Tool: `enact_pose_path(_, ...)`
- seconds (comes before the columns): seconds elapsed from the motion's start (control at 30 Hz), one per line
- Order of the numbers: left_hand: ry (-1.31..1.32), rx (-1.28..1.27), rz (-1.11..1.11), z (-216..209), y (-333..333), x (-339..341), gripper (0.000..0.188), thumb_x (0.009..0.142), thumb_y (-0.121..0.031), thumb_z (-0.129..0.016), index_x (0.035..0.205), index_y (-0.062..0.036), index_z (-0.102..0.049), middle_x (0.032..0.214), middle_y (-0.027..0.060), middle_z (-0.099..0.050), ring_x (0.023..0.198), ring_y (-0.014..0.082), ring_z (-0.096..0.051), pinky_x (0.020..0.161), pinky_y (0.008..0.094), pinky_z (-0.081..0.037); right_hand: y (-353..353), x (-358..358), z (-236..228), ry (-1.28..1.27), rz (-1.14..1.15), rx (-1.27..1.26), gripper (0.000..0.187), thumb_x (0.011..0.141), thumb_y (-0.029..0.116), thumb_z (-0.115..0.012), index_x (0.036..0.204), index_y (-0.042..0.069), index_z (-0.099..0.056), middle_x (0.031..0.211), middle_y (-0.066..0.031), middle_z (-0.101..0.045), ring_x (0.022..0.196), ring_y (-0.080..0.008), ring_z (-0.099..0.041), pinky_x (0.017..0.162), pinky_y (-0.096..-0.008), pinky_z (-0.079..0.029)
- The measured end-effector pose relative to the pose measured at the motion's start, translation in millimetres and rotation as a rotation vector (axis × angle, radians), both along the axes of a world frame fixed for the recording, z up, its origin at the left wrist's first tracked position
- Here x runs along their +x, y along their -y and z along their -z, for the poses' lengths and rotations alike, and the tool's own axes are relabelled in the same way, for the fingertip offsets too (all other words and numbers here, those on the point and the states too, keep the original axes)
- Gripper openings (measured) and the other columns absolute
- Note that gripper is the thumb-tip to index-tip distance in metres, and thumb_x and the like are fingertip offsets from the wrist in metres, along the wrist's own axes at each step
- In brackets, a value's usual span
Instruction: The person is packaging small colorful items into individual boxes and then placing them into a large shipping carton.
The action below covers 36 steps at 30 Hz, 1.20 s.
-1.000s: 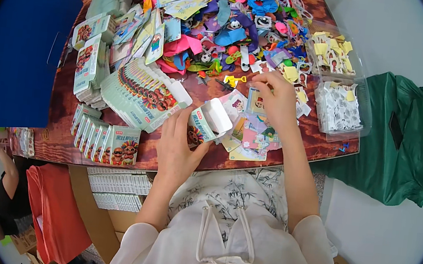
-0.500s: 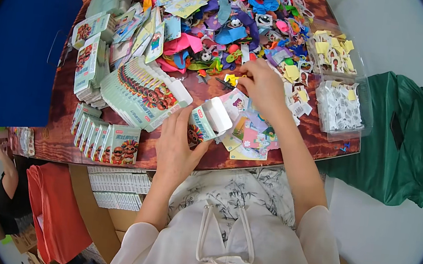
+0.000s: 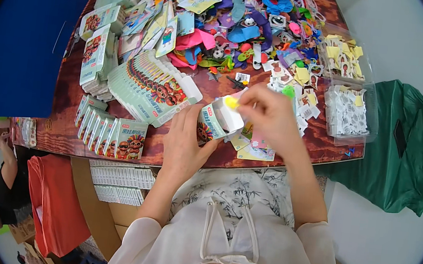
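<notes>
My left hand (image 3: 186, 142) is wrapped round a small pale-green printed box (image 3: 211, 123) whose white flap stands open at the top. Over that opening, my right hand (image 3: 271, 115) pinches a small yellow toy (image 3: 231, 102), blurred by motion. Under and beside the right hand lie colourful cards (image 3: 254, 146) on the table, partly covered by the hand and box. To the left of my left hand, a fanned row of flattened printed boxes (image 3: 148, 91) is spread out. Just beyond the box sits a dark small toy (image 3: 237, 83).
A heap of small colourful toys (image 3: 244, 31) fills the far middle. Filled boxes (image 3: 129, 141) stand front left, with stacked ones (image 3: 94, 61) behind. Clear plastic trays (image 3: 347, 132) with small packets sit at right, near a green bag (image 3: 402, 153). Another person (image 3: 5, 176) is at far left.
My right hand has come back from the edge of the toy heap to the box opening, carrying the yellow toy. My left hand still holds the box. The whole view has shifted slightly.
</notes>
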<state>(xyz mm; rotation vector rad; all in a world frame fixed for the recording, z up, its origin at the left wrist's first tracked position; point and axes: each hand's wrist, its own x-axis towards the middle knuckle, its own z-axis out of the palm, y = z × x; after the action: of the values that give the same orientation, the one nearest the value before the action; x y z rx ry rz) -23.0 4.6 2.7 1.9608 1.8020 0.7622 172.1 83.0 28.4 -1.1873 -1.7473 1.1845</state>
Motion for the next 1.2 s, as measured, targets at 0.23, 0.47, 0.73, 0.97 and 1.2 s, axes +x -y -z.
enact_pose_path(0.23, 0.049, 0.015, -0.026, -5.4, -3.4, 7.5, 0.073, 0.069, -0.014, -0.084, 0.129, -0.0006, -0.047, 0.119, 0.0193, -0.057, 0.11, 0.0383, -0.055, 0.091, 0.045, -0.047, 21.0, -23.2, 12.2, 0.404, -0.05, 0.54, 0.007, 0.083, 0.005, -0.066, 0.09, 0.002, -0.065, 0.092, -0.012, -0.067, 0.079, -0.0306, -0.063, 0.066, -0.0385, -0.05)
enact_pose_path(0.47, 0.05, 0.07, -0.064, 0.2, 1.1, 2.3, 0.073, 0.07, -0.018, -0.086, 0.13, -0.0015, -0.048, 0.118, 0.0186, -0.058, 0.106, 0.0354, -0.058, 0.088, 0.0427, -0.049, 12.9, 54.9, 26.3, 0.38, 0.506, 0.323, 0.017, 0.087, 0.0, -0.061, 0.103, -0.002, -0.064, 0.097, -0.0179, -0.062, 0.089, -0.0369, -0.062, 0.078, -0.0393, -0.05)
enact_pose_path(0.73, 0.047, 0.015, -0.061, -2.1, 1.8, 4.9, 0.075, 0.069, -0.017, -0.086, 0.131, 0.0018, -0.049, 0.12, 0.02, -0.059, 0.109, 0.0362, -0.059, 0.092, 0.042, -0.048, 18.7, 86.0, 45.7, 0.683, 0.623, 0.183, 0.037, 0.083, 0.001, -0.067, 0.119, -0.001, -0.057, 0.117, -0.0187, -0.055, 0.1, -0.0432, -0.061, 0.082, -0.0481, -0.05)
enact_pose_path(0.97, 0.002, 0.099, 0.015, -4.4, 11.1, 11.6, 0.074, 0.07, -0.019, -0.086, 0.131, -0.0003, -0.048, 0.116, 0.0182, -0.058, 0.103, 0.0346, -0.056, 0.086, 0.0445, -0.047, 31.1, 93.2, 56.1, 0.609, 0.622, 0.223, 0.026, 0.082, -0.005, -0.066, 0.108, -0.002, -0.06, 0.108, -0.0169, -0.056, 0.092, -0.0397, -0.062, 0.078, -0.0429, -0.051)
enact_pose_path(1.2, 0.057, 0.082, 0.071, -13.7, 8.7, 16.5, 0.075, 0.07, -0.018, -0.086, 0.132, -0.0004, -0.048, 0.115, 0.0174, -0.058, 0.102, 0.0345, -0.057, 0.084, 0.0441, -0.047, 37.0, 101.7, 66.4, 0.358, 0.673, 0.286, 0.008, 0.085, -0.005, -0.064, 0.091, -0.003, -0.06, 0.094, -0.0164, -0.059, 0.081, -0.0333, -0.062, 0.072, -0.0364, -0.05)
